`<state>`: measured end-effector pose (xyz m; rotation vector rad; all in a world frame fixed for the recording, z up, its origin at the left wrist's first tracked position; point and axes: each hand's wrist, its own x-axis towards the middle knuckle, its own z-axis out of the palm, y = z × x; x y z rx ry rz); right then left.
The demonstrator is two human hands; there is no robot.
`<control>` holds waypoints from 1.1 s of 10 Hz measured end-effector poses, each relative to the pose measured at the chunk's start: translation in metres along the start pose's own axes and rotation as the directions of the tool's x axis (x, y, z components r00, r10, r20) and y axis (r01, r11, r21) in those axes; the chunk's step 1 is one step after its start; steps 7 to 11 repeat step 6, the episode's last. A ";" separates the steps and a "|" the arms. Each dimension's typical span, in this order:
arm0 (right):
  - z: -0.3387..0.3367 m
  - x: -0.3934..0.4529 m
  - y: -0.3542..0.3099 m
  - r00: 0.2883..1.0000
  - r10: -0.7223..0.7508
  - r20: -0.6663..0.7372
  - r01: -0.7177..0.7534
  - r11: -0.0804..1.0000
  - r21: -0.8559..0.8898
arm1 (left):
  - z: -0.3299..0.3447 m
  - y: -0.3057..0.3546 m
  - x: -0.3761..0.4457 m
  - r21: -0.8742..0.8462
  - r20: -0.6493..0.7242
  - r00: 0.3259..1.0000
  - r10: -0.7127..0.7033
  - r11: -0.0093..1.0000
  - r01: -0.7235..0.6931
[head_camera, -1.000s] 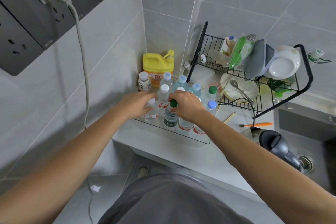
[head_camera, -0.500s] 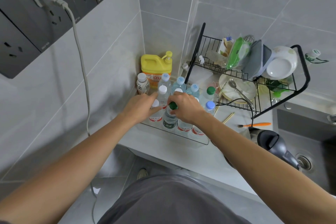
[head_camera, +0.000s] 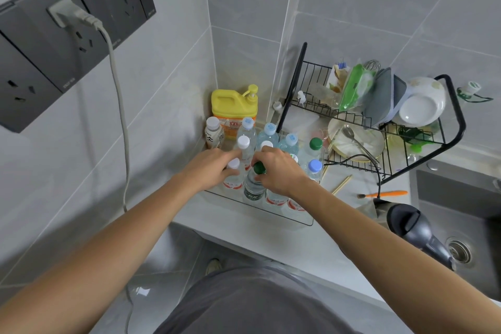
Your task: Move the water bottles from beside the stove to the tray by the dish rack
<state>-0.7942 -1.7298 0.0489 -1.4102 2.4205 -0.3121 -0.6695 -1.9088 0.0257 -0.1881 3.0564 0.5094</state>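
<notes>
Over the clear tray [head_camera: 271, 210] in the counter's corner, your right hand [head_camera: 279, 172] curls its fingers round the neck of the green-capped water bottle [head_camera: 254, 184], which stands upright at the tray's front edge. Your left hand [head_camera: 210, 168] lies beside it with fingers stretched forward and fairly flat, their tips against a white-capped bottle [head_camera: 244, 145] — whether any finger hooks round it you cannot tell. Against the earlier pictures both hands sit in nearly the same spots; the green-capped bottle has not shifted, and the left fingers reach slightly further in among the caps.

Around your hands the tray holds more upright bottles: blue-capped ones [head_camera: 268, 131] toward the back, another green-capped bottle [head_camera: 315, 145] at the right side. A yellow detergent jug [head_camera: 233, 108] stands behind the tray against the wall. Just right of the tray is the black dish rack [head_camera: 458, 116] — with plates and a spoon in it.
</notes>
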 end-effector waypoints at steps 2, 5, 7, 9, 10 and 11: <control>0.003 -0.004 0.001 0.999 -0.015 -0.030 0.015 1.000 -0.014 | 0.001 0.004 -0.001 -0.035 -0.001 1.000 -0.010 0.999 0.010; 0.014 -0.014 0.013 0.977 -0.127 -0.169 0.123 0.992 -0.033 | 0.010 0.026 -0.014 0.137 -0.205 0.969 -0.135 0.977 0.165; 0.015 -0.024 0.023 0.962 -0.136 -0.237 0.137 0.991 -0.012 | 0.008 0.040 -0.020 0.102 -0.301 0.926 -0.226 0.958 0.267; 0.015 -0.024 0.023 0.962 -0.136 -0.237 0.137 0.991 -0.012 | 0.008 0.040 -0.020 0.102 -0.301 0.926 -0.226 0.958 0.267; 0.015 -0.024 0.023 0.962 -0.136 -0.237 0.137 0.991 -0.012 | 0.008 0.040 -0.020 0.102 -0.301 0.926 -0.226 0.958 0.267; 0.015 -0.024 0.023 0.962 -0.136 -0.237 0.137 0.991 -0.012 | 0.008 0.040 -0.020 0.102 -0.301 0.926 -0.226 0.958 0.267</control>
